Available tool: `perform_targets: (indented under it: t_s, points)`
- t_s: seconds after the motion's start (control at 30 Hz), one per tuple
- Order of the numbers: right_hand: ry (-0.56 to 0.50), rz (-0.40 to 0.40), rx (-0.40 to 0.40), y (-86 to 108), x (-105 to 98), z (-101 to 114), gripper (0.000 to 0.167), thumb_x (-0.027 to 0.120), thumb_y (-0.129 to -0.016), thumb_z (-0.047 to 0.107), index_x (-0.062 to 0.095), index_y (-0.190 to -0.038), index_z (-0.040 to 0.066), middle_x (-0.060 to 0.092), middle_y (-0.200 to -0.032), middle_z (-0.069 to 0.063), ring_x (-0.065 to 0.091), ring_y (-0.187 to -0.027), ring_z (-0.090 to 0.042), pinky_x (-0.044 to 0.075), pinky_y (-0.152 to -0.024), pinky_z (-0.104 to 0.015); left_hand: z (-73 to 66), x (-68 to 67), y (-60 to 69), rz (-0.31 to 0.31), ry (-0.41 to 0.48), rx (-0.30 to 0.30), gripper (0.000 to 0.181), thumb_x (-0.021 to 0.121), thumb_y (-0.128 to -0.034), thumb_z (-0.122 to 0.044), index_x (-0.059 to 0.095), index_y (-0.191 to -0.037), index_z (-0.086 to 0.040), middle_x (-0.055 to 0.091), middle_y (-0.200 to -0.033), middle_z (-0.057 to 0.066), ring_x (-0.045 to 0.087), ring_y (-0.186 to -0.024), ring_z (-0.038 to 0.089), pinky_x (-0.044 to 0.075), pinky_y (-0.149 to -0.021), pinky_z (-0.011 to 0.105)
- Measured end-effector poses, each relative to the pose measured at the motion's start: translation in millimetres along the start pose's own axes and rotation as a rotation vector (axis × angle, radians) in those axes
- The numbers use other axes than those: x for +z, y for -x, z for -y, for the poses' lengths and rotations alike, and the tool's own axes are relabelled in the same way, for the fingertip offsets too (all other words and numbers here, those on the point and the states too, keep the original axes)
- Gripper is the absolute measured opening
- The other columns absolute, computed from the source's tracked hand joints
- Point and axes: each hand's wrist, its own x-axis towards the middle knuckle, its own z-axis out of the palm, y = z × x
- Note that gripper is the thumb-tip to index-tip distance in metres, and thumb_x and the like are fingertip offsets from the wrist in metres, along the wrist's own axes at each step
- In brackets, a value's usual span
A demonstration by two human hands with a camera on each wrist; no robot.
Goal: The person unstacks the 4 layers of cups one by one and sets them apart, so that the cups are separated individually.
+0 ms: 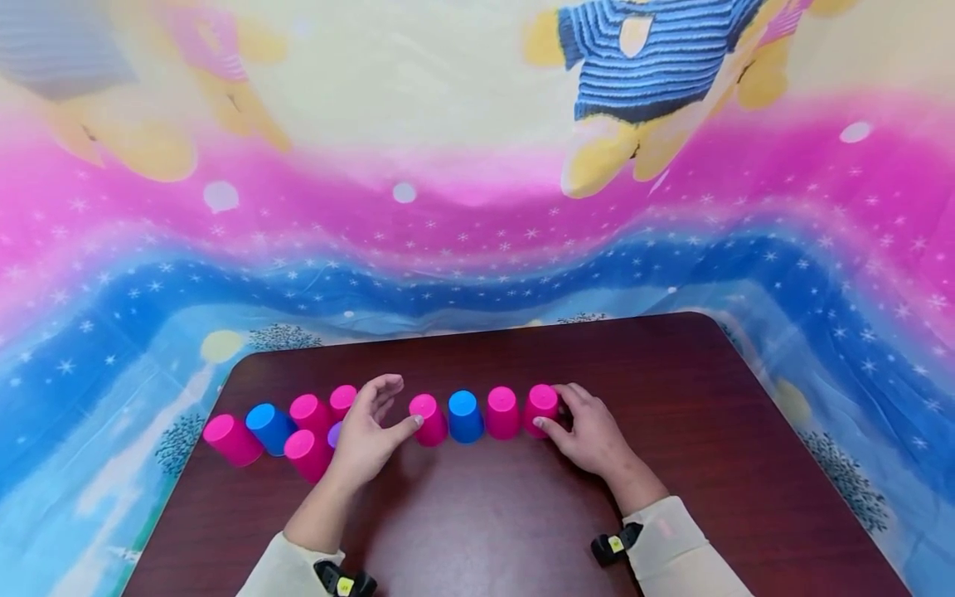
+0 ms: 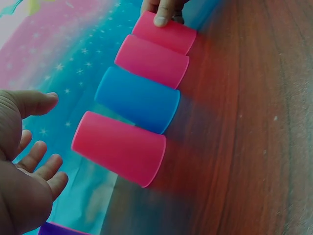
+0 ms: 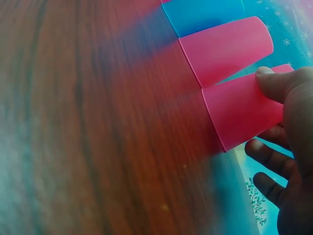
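Four upside-down cups stand in a row: a pink cup point(image 1: 429, 421), a blue cup point(image 1: 466, 417), another pink cup point(image 1: 503, 414) and a pink cup at the right end point(image 1: 540, 410). My right hand point(image 1: 597, 435) holds that end cup between thumb and fingers; the right wrist view shows the thumb on the cup's side point(image 3: 244, 110). Beside the row's left end is my left hand point(image 1: 366, 433), thumb and fingers spread, nothing gripped. The left wrist view shows a gap between this hand point(image 2: 29, 166) and the nearest pink cup point(image 2: 120, 149).
Left of my left hand stand a pink cup point(image 1: 233, 439), a blue cup point(image 1: 271, 429), several more pink cups and a purple cup point(image 1: 334, 434), partly hidden by that hand. The dark table point(image 1: 477, 514) has a patterned cloth point(image 1: 477, 224) behind it.
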Motion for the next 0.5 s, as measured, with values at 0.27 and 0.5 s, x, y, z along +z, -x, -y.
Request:
perform_targets:
  t_s: [0.27, 0.5]
  points:
    - [0.003, 0.003, 0.009, 0.4, 1, 0, 0.056, 0.080, -0.091, 0.041, 0.060, -0.137, 0.015, 0.064, -0.118, 0.000, 0.062, -0.103, -0.021, 0.057, -0.090, -0.046, 5.4, 16.2, -0.1, 0.008, -0.040, -0.062, 0.071, 0.088, -0.0820, -0.009, 0.051, -0.143, -0.013, 0.055, -0.145, 0.012, 0.051, -0.139, 0.036, 0.042, -0.115, 0.050]
    - [0.005, -0.002, 0.005, -0.3, 1, 0, 0.055, 0.080, -0.091, 0.041, 0.061, -0.136, 0.015, 0.064, -0.117, 0.000, 0.062, -0.102, -0.021, 0.056, -0.090, -0.046, 16.5, 29.1, -2.4, -0.013, -0.070, -0.087, 0.070, 0.087, -0.0817, -0.008, 0.052, -0.142, -0.015, 0.057, -0.142, 0.009, 0.056, -0.133, 0.032, 0.050, -0.108, 0.050]
